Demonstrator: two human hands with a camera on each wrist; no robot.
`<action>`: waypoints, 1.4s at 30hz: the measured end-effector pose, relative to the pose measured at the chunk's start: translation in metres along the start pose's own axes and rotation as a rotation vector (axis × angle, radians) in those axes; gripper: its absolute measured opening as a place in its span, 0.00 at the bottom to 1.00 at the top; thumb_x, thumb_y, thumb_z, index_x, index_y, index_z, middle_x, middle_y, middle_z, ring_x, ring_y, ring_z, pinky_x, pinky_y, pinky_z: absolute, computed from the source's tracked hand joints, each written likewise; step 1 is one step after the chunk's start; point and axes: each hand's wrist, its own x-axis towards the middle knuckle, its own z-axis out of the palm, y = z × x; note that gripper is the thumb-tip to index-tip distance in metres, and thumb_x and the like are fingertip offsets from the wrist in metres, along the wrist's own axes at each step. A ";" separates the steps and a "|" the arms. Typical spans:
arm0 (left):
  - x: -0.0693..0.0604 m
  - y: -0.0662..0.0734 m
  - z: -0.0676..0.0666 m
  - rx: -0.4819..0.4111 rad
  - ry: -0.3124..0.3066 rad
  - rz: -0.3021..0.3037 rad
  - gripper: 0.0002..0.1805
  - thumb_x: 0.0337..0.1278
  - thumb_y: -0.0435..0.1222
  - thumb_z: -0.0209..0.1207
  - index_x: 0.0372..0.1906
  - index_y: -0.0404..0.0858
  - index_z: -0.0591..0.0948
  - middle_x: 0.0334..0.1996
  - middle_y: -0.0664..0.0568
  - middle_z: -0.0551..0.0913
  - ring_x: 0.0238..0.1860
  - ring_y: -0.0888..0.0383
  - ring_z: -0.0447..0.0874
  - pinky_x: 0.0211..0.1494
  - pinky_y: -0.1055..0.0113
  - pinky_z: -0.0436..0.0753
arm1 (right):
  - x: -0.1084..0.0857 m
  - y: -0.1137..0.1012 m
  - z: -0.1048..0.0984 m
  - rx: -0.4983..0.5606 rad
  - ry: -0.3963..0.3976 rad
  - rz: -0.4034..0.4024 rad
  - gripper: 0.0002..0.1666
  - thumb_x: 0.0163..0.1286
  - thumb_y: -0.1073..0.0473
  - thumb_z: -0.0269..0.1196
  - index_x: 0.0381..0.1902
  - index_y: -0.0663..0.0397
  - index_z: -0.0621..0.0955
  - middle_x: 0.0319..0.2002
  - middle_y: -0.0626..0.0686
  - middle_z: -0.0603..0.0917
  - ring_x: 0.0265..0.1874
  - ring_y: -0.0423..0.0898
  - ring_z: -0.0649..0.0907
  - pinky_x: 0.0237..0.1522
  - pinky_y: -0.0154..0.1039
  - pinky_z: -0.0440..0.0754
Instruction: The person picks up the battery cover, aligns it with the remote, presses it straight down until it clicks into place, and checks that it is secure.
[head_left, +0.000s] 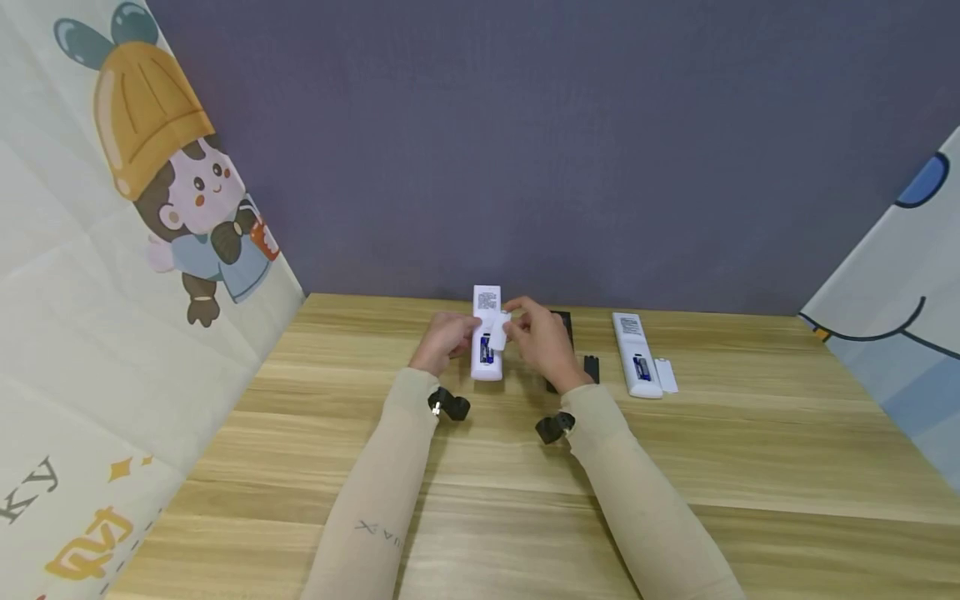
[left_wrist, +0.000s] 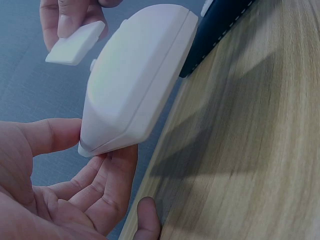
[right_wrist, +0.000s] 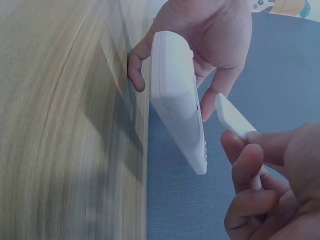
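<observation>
My left hand (head_left: 444, 340) grips a white remote control (head_left: 487, 302) by its side, thumb on the back face and fingers beneath. Its battery compartment is uncovered, and blue batteries (head_left: 487, 350) show inside. In the left wrist view the remote (left_wrist: 135, 75) is held above the wooden surface. Between thumb and fingers, my right hand (head_left: 543, 340) pinches a small white battery cover (head_left: 498, 331), which overlaps the remote's edge in the head view. The right wrist view shows a gap between this cover (right_wrist: 234, 117) and the remote (right_wrist: 175, 85).
Right of my hands lies a second white remote (head_left: 632, 329), batteries exposed, with a white cover (head_left: 666, 376) beside it. A black object (head_left: 562, 318), partly hidden by my right hand, and a small black cover (head_left: 592, 368) lie nearer. A dark wall (head_left: 540, 150) borders the table (head_left: 480, 492).
</observation>
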 end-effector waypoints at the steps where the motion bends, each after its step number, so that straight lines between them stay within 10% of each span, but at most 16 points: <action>1: 0.000 0.000 0.000 0.000 0.001 -0.002 0.16 0.68 0.37 0.61 0.54 0.31 0.84 0.29 0.53 0.85 0.22 0.62 0.70 0.29 0.69 0.66 | 0.000 0.000 0.000 0.005 -0.005 -0.006 0.19 0.76 0.58 0.62 0.62 0.50 0.78 0.39 0.59 0.90 0.35 0.57 0.89 0.25 0.39 0.76; 42: 0.003 -0.003 -0.001 -0.034 -0.005 0.025 0.14 0.67 0.36 0.60 0.48 0.29 0.85 0.24 0.55 0.83 0.20 0.63 0.70 0.26 0.71 0.65 | -0.003 -0.002 0.014 0.007 -0.100 -0.106 0.11 0.76 0.61 0.62 0.54 0.50 0.81 0.32 0.61 0.87 0.22 0.44 0.75 0.24 0.36 0.71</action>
